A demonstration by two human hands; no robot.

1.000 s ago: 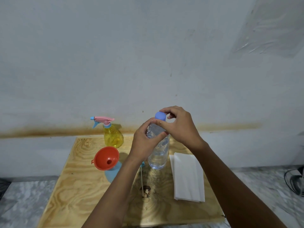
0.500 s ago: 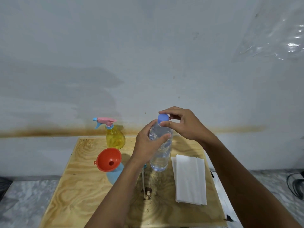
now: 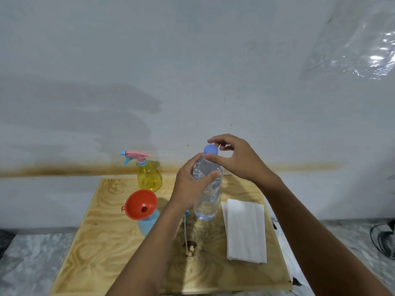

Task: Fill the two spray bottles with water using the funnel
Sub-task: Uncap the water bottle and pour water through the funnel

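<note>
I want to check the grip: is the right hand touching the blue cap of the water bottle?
Touching. The head view shows the right hand pinching the blue cap between thumb and fingers.

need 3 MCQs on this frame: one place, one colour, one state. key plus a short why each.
1. Where does the orange funnel sit?
A) on the white cloth
B) in the neck of the blue bottle
C) in the yellow sprayer

2. What colour is the cap of the water bottle?
A) red
B) white
C) blue

3. The cap is:
A) on the bottle, pinched by the right hand
B) lying on the board
C) inside the funnel

Key: 1 B, its spout goes into that bottle; 2 C, blue shows above the left hand; 3 A, fingertips pinch it atop the neck.
</note>
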